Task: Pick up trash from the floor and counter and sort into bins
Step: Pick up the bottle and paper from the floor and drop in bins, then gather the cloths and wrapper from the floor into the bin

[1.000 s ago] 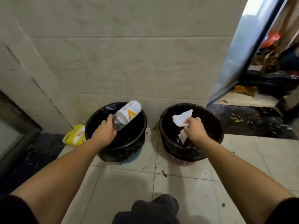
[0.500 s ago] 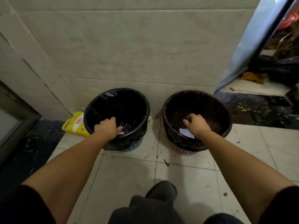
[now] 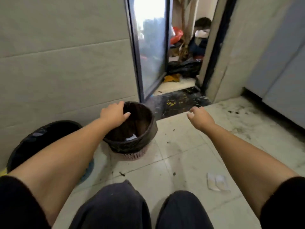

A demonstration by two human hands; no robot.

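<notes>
Our right hand, empty and loosely curled, hangs well beyond the crumpled wrapper lying nearer our right knee; left hand farther.

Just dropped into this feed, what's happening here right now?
A person is crouched on a tiled floor sorting trash. Both hands are empty: the left hand hovers over the brown basket, which holds white paper; the right hand reaches out over the floor. The black bin stands beside it. A crumpled wrapper lies unpicked.

Black bin half behind forearm
</notes>
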